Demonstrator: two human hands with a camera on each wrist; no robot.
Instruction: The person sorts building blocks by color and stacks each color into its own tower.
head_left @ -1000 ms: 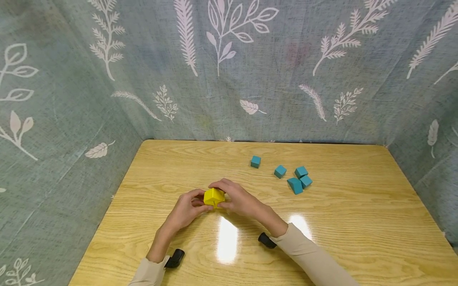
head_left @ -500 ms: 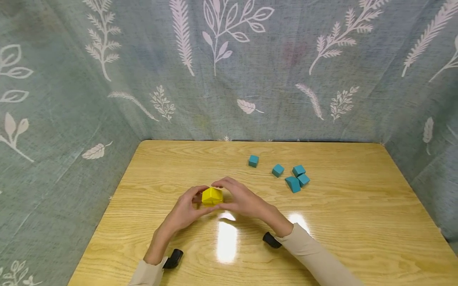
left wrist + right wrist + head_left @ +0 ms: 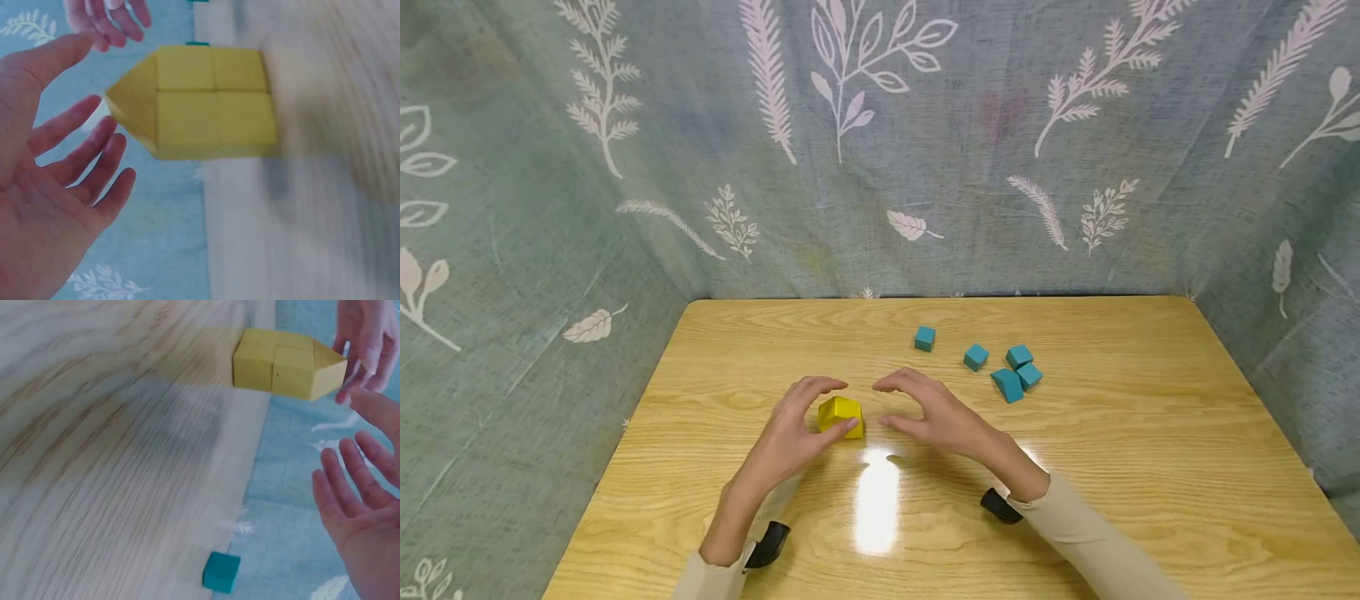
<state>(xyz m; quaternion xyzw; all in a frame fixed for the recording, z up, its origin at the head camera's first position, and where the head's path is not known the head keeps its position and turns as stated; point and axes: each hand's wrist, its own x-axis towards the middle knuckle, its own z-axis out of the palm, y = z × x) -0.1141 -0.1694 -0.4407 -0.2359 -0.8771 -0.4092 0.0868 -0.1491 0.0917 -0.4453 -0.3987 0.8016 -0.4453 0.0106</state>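
From my end, the big change over the last second is release: the fingers that closed in around the yellow block stack have let go. The person's right hand has drawn back and sits apart from it, fingers spread in a loose curve around nothing. The left hand is relaxed too, its thumb crossing in front of the stack in my head view; the left wrist view shows that thumb clear of the blocks, though I can't rule out a light fingertip touch near the peak. So neither grip holds anything. The stack stands upright on the counter, pointed end up, and seems to show me a slightly different side now. I take that to mean the pieces are holding together unaided, so this bit of assembling or adjusting looks settled. The five blue blocks lie beyond it, to the right, untouched.
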